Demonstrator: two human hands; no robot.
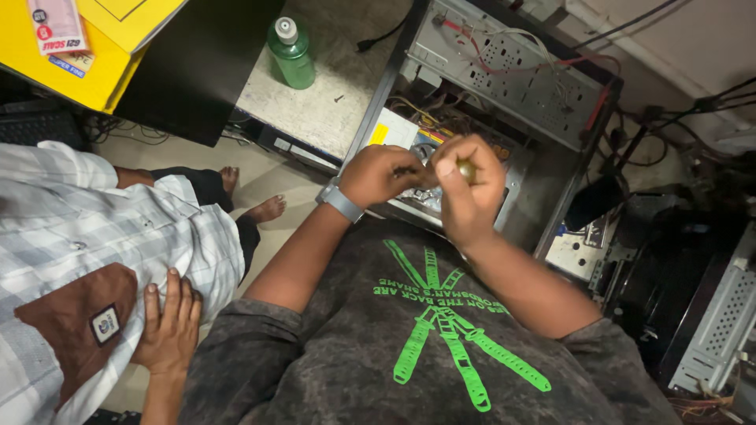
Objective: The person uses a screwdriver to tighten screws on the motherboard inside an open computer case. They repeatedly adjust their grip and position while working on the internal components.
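Note:
My left hand [386, 175], with a grey band on the wrist, and my right hand [466, 185] meet over an open desktop computer case [504, 71] lying on its side. The right fingers pinch a small rounded, brass-coloured part [466, 169]; it is too small to name. The left fingers close against something beside it, hidden by the hands. Under them lie a power supply with a yellow label [390, 130] and bundled wires [417, 110].
Another person in a checked shirt [94, 236] sits at my left, a hand [169, 327] on their hip, bare feet [264, 208] on the floor. A green bottle [291, 51] stands on a grey case top. Yellow folders [79, 55] lie top left; more cases [709, 315] and cables crowd the right.

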